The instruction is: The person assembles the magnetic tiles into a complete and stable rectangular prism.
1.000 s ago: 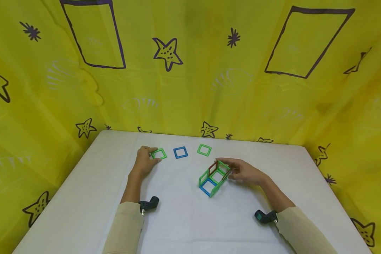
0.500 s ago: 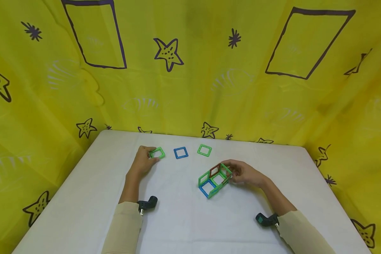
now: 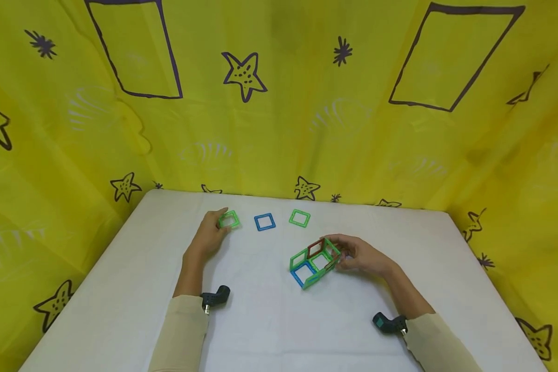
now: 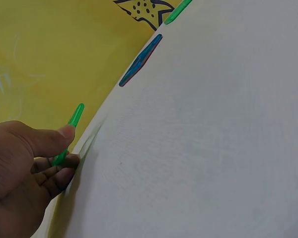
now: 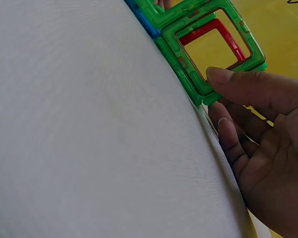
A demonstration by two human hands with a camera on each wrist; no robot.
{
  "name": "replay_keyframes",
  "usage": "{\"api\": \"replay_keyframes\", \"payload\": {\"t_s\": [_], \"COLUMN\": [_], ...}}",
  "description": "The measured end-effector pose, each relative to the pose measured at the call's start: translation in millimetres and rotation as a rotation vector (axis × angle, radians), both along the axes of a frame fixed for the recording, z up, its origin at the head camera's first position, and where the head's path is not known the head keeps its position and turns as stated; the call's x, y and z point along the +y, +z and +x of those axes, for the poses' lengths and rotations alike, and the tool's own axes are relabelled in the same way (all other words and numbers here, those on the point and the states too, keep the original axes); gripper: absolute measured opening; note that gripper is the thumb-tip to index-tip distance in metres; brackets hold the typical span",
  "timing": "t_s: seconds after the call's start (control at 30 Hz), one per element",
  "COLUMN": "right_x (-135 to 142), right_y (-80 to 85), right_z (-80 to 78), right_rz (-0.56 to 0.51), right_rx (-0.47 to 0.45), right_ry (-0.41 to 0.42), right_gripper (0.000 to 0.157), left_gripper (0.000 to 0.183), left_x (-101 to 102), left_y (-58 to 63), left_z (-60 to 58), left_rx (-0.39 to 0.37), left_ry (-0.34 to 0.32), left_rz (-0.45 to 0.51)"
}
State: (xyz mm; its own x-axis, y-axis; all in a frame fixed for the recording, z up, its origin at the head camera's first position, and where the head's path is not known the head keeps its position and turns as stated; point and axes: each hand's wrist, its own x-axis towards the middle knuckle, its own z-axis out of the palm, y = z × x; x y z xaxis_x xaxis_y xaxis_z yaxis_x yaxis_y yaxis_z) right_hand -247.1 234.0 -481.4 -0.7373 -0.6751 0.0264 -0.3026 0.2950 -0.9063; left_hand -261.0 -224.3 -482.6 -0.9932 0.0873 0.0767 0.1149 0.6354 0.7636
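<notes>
In the head view my left hand (image 3: 208,233) pinches a green square magnetic tile (image 3: 236,217) by its edges, at the left back of the table. The left wrist view has this tile (image 4: 76,115) tilted between thumb and fingers, raised off the cloth. My right hand (image 3: 365,256) grips the far right end of an open box of joined magnetic tiles (image 3: 297,279), with green walls, reddish panels and a blue tile in its base. Up close in the right wrist view, the thumb presses on a green wall tile (image 5: 257,48); a red panel (image 5: 233,42) shows through it.
A blue square tile (image 3: 266,229) and another green square tile (image 3: 297,225) lie flat near the back of the white-covered table (image 3: 279,320). A yellow patterned curtain (image 3: 288,144) closes off the back and both sides.
My left hand has drawn the green tile slightly left and lifted it. The right hand has shifted the tile box a little toward me, then stays nearly still.
</notes>
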Motion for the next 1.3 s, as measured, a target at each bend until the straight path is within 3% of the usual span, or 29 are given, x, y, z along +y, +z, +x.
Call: {"api": "replay_keyframes", "payload": {"t_s": [0.13, 0.27, 0.4, 0.63, 1.0, 1.3], "right_x": [1, 2, 1, 0, 2, 2], "right_y": [0.9, 1.4, 0.9, 1.8, -1.6, -0.8], "right_z": [-0.2, 0.6, 0.6, 3.3, 3.9, 3.3], "right_rz": [-0.004, -0.005, -0.008, 0.003, -0.031, -0.041], "right_rx": [-0.009, -0.024, -0.020, -0.037, -0.052, -0.051], "right_ry": [-0.002, -0.007, -0.014, -0.010, -0.004, -0.026], "right_gripper": [0.071, 0.070, 0.069, 0.070, 0.070, 0.067], "left_gripper": [0.053, 0.053, 0.053, 0.048, 0.066, 0.057], "left_x": [-1, 3, 7, 10, 9, 8], "left_y": [4.2, 4.7, 1.0, -4.3, -4.5, -1.4], "left_z": [2.9, 3.5, 1.5, 1.5, -0.9, 1.9], "left_rx": [-0.024, -0.024, 0.018, 0.009, -0.018, -0.007], "left_ry": [0.005, -0.019, -0.021, 0.023, 0.043, 0.048], "left_rz": [0.023, -0.013, -0.107, -0.228, -0.245, -0.183]}}
